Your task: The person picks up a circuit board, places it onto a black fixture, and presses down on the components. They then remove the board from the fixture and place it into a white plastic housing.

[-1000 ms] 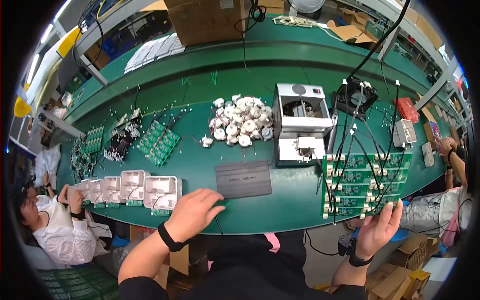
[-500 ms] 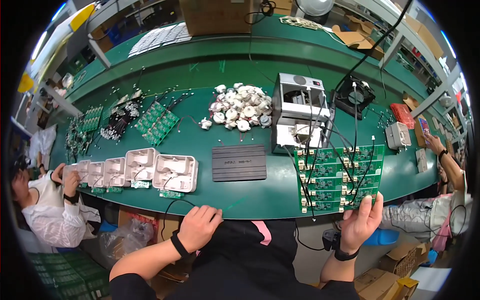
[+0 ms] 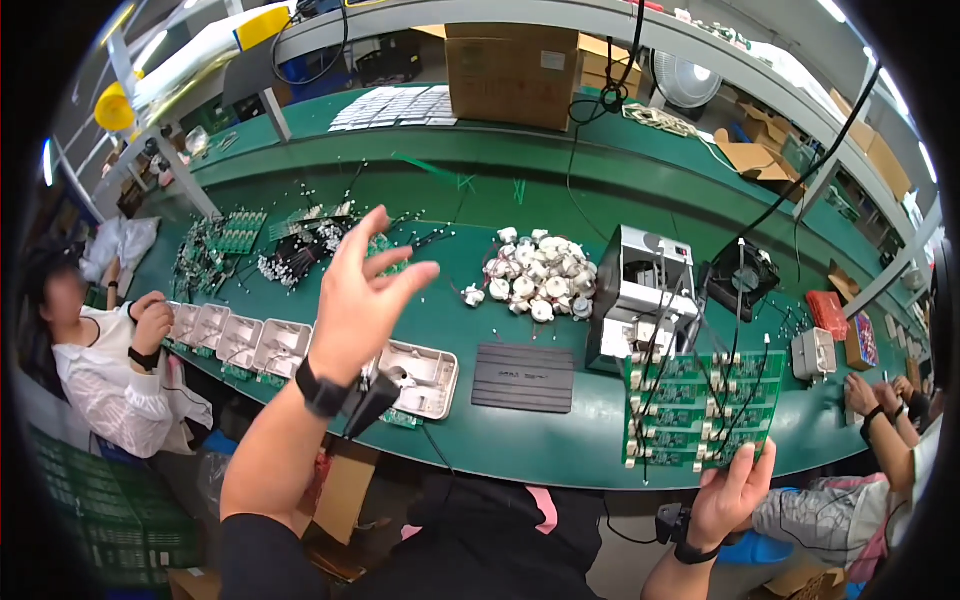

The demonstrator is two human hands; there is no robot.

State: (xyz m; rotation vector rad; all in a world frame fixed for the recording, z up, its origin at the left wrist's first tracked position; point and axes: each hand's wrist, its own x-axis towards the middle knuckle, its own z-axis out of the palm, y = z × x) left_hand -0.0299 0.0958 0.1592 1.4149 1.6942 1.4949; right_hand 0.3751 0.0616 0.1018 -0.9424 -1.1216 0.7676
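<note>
My right hand (image 3: 735, 495) grips the lower right corner of a green circuit board panel (image 3: 690, 402), thumb on top. The panel is tilted up at the bench's near edge, with white connectors and black cables hanging across it. Raised over the bench, my left hand (image 3: 362, 290) is empty, its fingers apart and reaching forward. Partly hidden behind those fingers lies another green board panel (image 3: 392, 262). Beneath my left wrist are white plastic housings (image 3: 432, 378) in a row, small green boards sticking out at their near edges.
A grooved black block (image 3: 523, 378) lies mid-bench. Behind it are a heap of round white parts (image 3: 540, 285) and a grey machine (image 3: 650, 280), with a black fan (image 3: 742, 282) alongside. Cabled boards (image 3: 240, 232) fill the far left. Co-workers sit at both sides.
My left hand has risen from the bench edge and reached forward over the housings, its fingers spreading. My right hand keeps its hold on the panel. The view has shifted.
</note>
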